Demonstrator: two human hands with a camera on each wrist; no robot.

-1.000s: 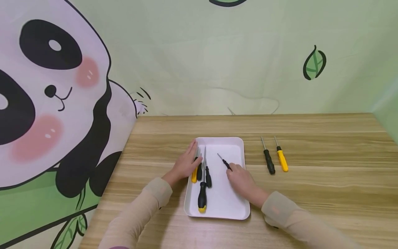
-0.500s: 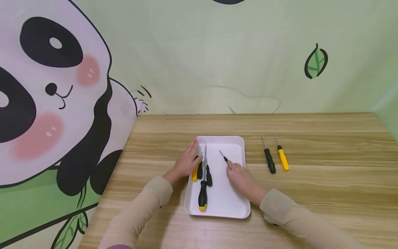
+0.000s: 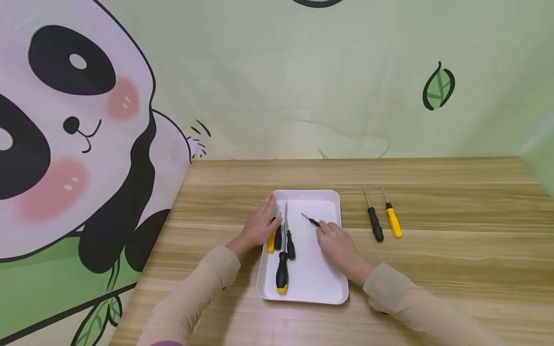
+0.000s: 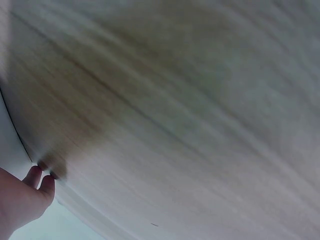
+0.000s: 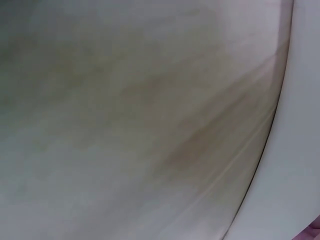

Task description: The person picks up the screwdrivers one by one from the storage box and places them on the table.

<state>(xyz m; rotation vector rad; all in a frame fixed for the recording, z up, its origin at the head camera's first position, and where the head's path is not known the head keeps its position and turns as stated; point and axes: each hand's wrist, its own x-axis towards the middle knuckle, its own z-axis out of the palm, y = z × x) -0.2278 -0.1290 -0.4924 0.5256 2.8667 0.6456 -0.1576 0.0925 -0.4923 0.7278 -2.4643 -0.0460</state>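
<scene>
My right hand [image 3: 337, 247] holds a small black screwdriver [image 3: 312, 221] over the right side of a white tray [image 3: 316, 278], its tip toward the upper left. My left hand [image 3: 258, 226] rests at the tray's left rim, fingers straight along the edge and thumb over the inside. In the left wrist view, fingertips [image 4: 46, 186] touch the table beside the tray. Lying in the tray's left half are a yellow screwdriver [image 3: 271, 241], two black ones and a long black screwdriver [image 3: 282, 274] with a yellow end. The right wrist view catches just a sliver of hand [image 5: 311, 232].
To the right of the tray, a black screwdriver [image 3: 375, 224] and a yellow screwdriver [image 3: 394, 221] lie side by side on the wooden table [image 3: 459, 230]. A panda-print backdrop [image 3: 259, 86] stands behind the table.
The small screwdriver in my right hand has turned, its tip swinging slightly right and then back left, so it now lies flatter. My left hand stays in place.
</scene>
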